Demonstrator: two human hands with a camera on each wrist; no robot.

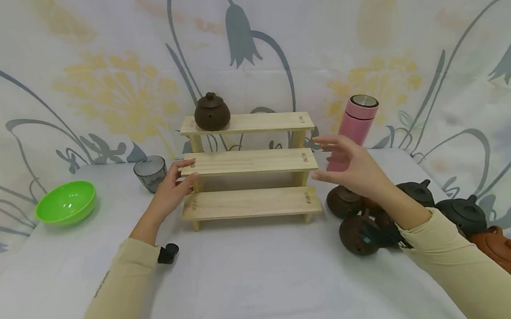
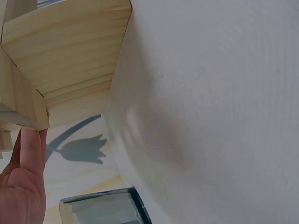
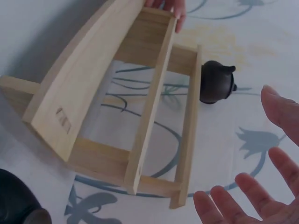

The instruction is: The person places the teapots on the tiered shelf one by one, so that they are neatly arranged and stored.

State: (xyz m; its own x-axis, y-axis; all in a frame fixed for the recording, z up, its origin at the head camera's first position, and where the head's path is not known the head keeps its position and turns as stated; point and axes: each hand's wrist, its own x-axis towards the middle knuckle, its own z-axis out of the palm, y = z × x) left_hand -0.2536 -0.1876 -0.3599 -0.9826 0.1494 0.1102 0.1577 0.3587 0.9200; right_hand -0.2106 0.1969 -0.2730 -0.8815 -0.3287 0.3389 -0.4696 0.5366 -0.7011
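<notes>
Standing mid-frame on the surface, the rack bears a teapot at its top left. The left hand's grip is clamped on its left end; the right hand, thumb and fingers apart, hangs near its right end before a flask. Other teapots cluster lower right; a glass and bowl sit left.

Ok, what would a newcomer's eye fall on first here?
Probably the bright colours: the green bowl at far left and the pink flask, partly hidden behind the right hand. Then the wooden stand in the middle, with one dark pot towards the left of its top shelf.
</notes>
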